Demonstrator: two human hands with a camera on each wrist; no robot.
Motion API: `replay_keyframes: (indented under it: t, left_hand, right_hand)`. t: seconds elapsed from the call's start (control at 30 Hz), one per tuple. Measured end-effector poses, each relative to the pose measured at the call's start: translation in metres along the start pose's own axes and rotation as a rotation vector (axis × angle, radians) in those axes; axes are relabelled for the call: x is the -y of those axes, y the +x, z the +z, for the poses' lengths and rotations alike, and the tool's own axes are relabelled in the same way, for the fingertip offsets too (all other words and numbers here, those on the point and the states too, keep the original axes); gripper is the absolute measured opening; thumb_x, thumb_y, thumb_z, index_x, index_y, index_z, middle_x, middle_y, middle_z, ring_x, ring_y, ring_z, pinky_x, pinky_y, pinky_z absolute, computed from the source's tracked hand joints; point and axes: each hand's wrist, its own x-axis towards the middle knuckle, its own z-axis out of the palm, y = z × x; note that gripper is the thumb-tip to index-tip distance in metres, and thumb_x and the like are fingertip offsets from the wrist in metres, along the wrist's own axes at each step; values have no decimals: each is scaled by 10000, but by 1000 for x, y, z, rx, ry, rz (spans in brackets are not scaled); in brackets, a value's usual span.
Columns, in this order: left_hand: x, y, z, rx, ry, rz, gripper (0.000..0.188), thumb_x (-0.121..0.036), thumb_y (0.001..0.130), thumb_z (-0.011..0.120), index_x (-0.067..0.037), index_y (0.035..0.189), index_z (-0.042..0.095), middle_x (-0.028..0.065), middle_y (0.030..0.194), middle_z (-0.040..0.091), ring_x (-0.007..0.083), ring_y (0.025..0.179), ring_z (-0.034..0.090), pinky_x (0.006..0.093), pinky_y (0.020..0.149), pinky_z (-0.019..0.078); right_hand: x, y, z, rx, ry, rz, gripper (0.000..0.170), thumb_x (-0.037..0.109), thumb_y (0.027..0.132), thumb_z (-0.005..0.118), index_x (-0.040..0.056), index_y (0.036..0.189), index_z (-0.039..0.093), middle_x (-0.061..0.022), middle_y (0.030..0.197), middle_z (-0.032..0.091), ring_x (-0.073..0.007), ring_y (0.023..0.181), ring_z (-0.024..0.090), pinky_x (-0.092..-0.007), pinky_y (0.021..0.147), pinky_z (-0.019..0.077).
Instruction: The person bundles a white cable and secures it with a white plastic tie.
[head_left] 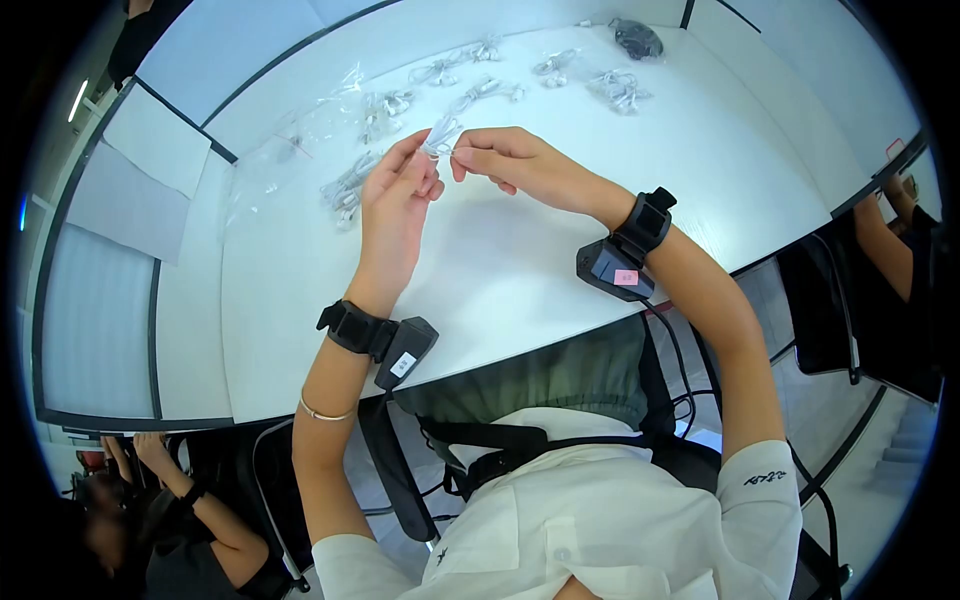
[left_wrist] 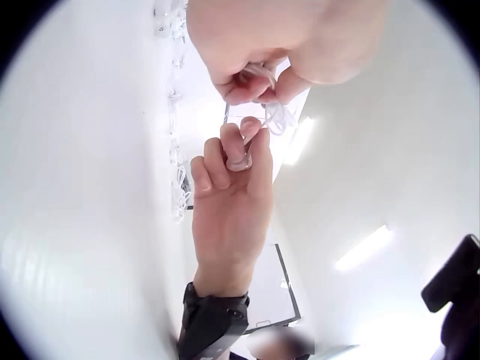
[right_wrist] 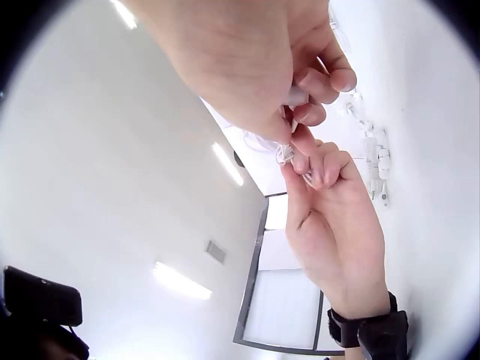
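A thin white cable (head_left: 441, 136), looped into a small bundle, is held up over the table between both hands. My left hand (head_left: 395, 195) pinches the bundle between thumb and fingers, its loops (left_wrist: 279, 118) hanging past the fingertips in the left wrist view. Close beside it, my right hand (head_left: 525, 168) pinches a strand of the same cable. A small white end piece (right_wrist: 296, 96) lies among the right hand's curled fingers, partly hidden by them. The fingertips of both hands nearly meet at the bundle.
On the white table (head_left: 560, 240), several coiled white cables (head_left: 485, 92) lie beyond the hands, and more (head_left: 350, 185) lie left of the left hand. Clear plastic bags (head_left: 285, 150) are at the left; a dark bagged item (head_left: 637, 40) sits at the back. Low partitions (head_left: 300, 60) border the table.
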Motion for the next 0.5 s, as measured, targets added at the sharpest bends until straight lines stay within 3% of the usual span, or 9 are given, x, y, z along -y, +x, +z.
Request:
replay_keyframes:
  t: [0.17, 0.27, 0.5]
  left_hand:
    - [1, -1, 0, 6, -153, -32, 358, -109, 915, 495, 58, 1227, 439, -2, 774, 437, 81, 696, 389, 246, 689, 355]
    - [3, 0, -5, 37, -226, -35, 369, -108, 917, 488, 62, 1240, 430, 5, 784, 446, 85, 712, 399, 249, 696, 357]
    - [-2, 0, 0, 26, -193, -49, 374, -101, 915, 475, 53, 1254, 433, 4, 789, 455, 88, 765, 419, 252, 706, 358]
  right_hand:
    - [-1, 0, 1, -14, -74, 9, 283, 307, 933, 468, 81, 825, 599, 46, 684, 424, -60, 601, 301, -225, 531, 273]
    - [-4, 2, -1, 1, -88, -36, 298, 313, 944, 444, 66, 916, 608, 48, 813, 568, -51, 650, 374, -218, 559, 336]
    - [-7, 2, -3, -88, -196, -168, 271, 260, 940, 476, 50, 1044, 612, -21, 801, 597, -113, 646, 431, -250, 585, 374]
